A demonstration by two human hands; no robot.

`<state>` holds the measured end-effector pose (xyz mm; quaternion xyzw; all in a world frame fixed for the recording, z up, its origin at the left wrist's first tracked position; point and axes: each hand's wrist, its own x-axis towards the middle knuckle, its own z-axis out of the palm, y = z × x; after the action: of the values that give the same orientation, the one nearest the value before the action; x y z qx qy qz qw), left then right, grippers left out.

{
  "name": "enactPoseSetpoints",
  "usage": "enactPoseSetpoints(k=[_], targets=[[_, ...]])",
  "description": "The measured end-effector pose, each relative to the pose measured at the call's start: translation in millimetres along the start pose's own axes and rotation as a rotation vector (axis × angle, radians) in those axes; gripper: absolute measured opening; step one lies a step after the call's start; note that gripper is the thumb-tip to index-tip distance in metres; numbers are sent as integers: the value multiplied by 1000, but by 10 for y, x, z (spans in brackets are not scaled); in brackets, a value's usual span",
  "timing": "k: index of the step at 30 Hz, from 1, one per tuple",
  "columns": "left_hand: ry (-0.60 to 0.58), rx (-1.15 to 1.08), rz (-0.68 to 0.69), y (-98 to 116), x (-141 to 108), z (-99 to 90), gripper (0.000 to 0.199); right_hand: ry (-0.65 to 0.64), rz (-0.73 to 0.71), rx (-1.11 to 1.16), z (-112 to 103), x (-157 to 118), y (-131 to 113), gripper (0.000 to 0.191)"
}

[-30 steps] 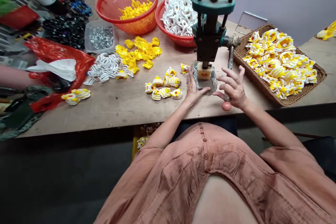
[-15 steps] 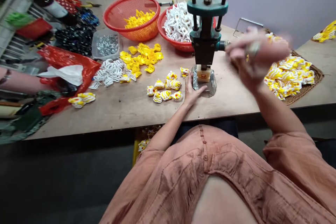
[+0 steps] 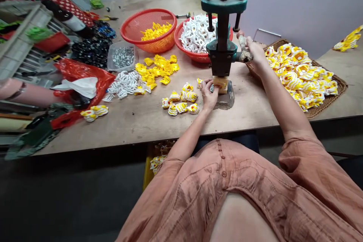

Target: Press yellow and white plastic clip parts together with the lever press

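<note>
In front of me stands a hand press [image 3: 224, 53] with a dark ram and green collars. My right hand [image 3: 256, 53] is closed around the press's lever handle [image 3: 244, 51], on the right side of the ram. Below the ram is a pale block [image 3: 220, 84] above a grey base [image 3: 226, 101]. My left hand [image 3: 209, 96] reaches the block's left side, thumb and fingers bent in a pinch; what they hold is too small to make out. Left of that hand lie several yellow-and-white striped plastic pieces [image 3: 181, 107].
A wicker tray [image 3: 326, 107] of striped pieces sits at right. Behind are a red basket [image 3: 127, 32] with yellow parts and a red basket [image 3: 179, 41] with white parts. A clear tub [image 3: 113, 64] of metal bits, loose yellow parts [image 3: 154, 71] and white parts [image 3: 124, 85] lie left.
My right hand, blurred in the air before, has come left onto the lever handle. My left hand has gone from lying spread beside the base to bent fingers at the block.
</note>
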<state>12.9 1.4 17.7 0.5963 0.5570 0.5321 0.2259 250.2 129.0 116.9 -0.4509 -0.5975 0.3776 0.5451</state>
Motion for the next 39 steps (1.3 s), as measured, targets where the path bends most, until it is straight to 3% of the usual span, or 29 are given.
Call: enactPoseSetpoints(k=[3,5,10,14,18,23,28,31,39], targets=[[-57,3,42,49,-22,-109,22,71,-31,-68,-127,-260,-134,63],[-126,-67,3,94,-91,-225,30,59,-27,-93,-117,-595,-218,58],[-339,-326,-127,316,-396,-536,38,-232,207,172,315,-1639,-270,59],[-393,-330,-45,558,-605,-754,45,-200,228,294,627,-2056,-302,55],[-532,-337,-32,675,-758,-915,68,-192,147,204,639,-2140,-414,43],[-392,-238,-42,707,-887,-950,66,-158,102,130,655,-2167,-559,44],[-341,-132,1,762,-906,-984,64,-151,48,54,703,-2146,-611,43],[-322,-204,-7,756,-900,-1006,61,-150,48,60,716,-2141,-629,42],[-392,-719,-376,669,-997,-941,69,-130,71,147,805,-2168,-673,44]])
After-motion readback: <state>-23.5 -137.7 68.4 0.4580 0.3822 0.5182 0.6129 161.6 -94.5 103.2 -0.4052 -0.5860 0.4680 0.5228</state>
